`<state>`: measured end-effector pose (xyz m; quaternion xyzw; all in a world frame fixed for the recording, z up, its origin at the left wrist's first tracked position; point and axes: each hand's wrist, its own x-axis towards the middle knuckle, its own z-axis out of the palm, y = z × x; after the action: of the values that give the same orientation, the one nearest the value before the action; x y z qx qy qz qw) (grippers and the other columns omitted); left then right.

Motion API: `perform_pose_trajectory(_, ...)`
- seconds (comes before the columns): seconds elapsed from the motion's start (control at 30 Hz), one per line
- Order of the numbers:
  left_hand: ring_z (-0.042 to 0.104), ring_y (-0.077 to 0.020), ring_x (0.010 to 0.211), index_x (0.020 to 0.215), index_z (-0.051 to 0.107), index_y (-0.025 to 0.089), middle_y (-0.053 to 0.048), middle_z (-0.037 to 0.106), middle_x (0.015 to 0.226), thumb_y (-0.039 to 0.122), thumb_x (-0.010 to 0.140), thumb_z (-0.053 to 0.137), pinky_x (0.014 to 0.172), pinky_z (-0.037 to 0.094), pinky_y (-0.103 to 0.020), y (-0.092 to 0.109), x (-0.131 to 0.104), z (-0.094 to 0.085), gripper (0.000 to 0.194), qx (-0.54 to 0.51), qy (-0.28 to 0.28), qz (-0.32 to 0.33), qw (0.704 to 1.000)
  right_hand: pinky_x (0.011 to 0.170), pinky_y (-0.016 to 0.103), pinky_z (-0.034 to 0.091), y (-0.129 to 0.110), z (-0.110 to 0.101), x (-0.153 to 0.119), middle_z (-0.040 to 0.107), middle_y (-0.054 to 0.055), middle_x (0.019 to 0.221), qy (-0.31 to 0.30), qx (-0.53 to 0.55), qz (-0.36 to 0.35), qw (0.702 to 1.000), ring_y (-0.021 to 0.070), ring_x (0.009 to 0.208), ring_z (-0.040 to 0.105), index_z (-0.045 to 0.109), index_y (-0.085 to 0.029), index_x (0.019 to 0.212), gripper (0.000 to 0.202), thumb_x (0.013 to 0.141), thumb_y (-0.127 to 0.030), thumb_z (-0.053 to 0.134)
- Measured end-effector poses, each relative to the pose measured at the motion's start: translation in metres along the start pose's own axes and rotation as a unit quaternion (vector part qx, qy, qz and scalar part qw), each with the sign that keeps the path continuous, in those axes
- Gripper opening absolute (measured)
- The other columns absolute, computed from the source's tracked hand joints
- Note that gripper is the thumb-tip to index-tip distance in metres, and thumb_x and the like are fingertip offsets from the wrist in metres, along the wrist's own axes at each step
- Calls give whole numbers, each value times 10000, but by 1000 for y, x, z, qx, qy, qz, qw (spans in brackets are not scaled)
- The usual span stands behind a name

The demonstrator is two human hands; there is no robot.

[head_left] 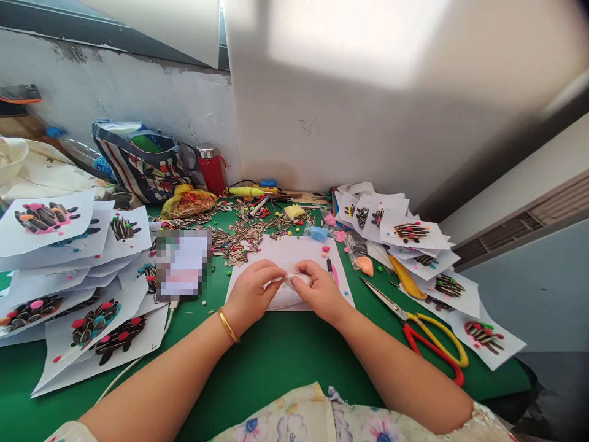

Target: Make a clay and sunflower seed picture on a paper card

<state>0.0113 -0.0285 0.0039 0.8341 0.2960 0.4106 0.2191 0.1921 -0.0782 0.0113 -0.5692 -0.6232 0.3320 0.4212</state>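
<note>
Over a sheet of white paper (271,250), both hands meet at a small white lump (298,278), which looks like modelling clay, perhaps in clear wrap. My left hand (253,291) pinches its left end between thumb and fingertips. Curled round the other end is my right hand (322,294), whose fingers partly hide the lump. A black pen (329,266) lies on the paper just beyond the right hand. Blue clay (317,233) and orange clay (364,265) sit nearby, along with small coloured balls.
Loose sunflower seeds (234,239) spread behind the paper. Scissors (409,319) and a yellow utility knife (405,276) lie at right. Seed-decorated sheets are stacked left (92,270) and right (414,236). A pixelated rectangle (184,264) with a cable, a bag (142,162) and a red flask (211,172) stand left.
</note>
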Motion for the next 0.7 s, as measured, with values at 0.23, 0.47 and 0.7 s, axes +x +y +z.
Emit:
perform_pose_trajectory(0.23,578,-166,838,889,632,195,-30,637,862,221,901,556,790,479,-317,1,2,-2,82,-35,70,-45,996,750,284,424,7,-3,5,599,8,881,22,-3,20,1000,173,825,542,570,-201,908,181,841,-369,558)
perform_pose_trajectory(0.47,620,-174,873,999,723,228,-40,677,917,331,881,598,819,505,-337,-6,4,-2,201,-121,67,-132,981,738,310,464,23,-17,18,626,57,991,55,-64,-27,996,199,879,565,626,-209,995,278,858,-442,565)
perform_pose_trajectory(0.7,712,-197,743,1076,657,158,-75,745,864,436,791,689,754,569,-364,-2,5,5,400,-335,18,-278,900,885,415,488,57,-43,42,611,125,1185,115,-142,1,983,245,1006,599,597,-177,1237,431,838,-326,530)
